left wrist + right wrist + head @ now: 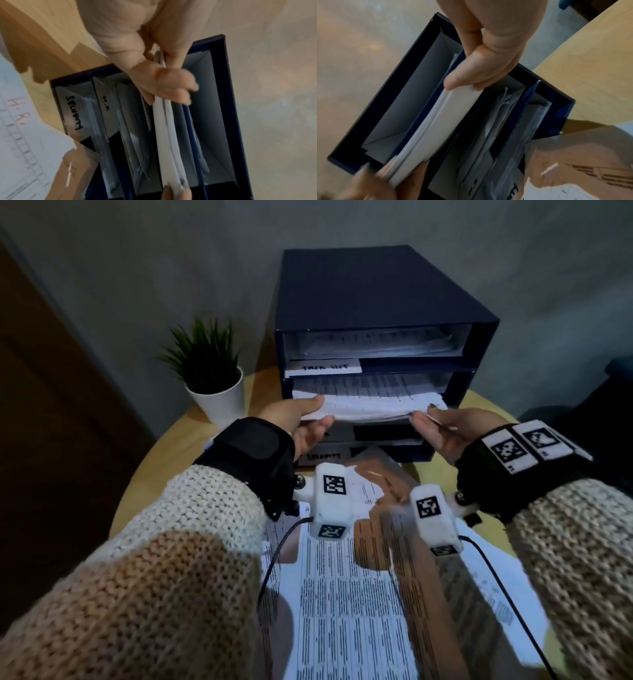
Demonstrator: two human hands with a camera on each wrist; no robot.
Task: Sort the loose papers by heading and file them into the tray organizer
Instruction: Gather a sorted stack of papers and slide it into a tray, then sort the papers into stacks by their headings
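A dark blue tray organizer [376,289] with several shelves stands at the back of the table. Both hands hold one stack of white papers [370,405] at the mouth of the second shelf from the top. My left hand [308,419] pinches the stack's left end, thumb on top. My right hand [431,422] pinches its right end. The left wrist view shows the left hand [163,81] gripping the stack [164,135] edge-on. From the right wrist, the right hand [471,83] clamps the same stack [447,121]. Other shelves hold papers behind handwritten labels [73,112].
Loose printed papers [342,594] and a brown sheet [387,474] lie on the round wooden table [154,467] in front of the organizer. One loose sheet is headed "H.R." in red [20,121]. A potted plant [212,378] stands left of the organizer.
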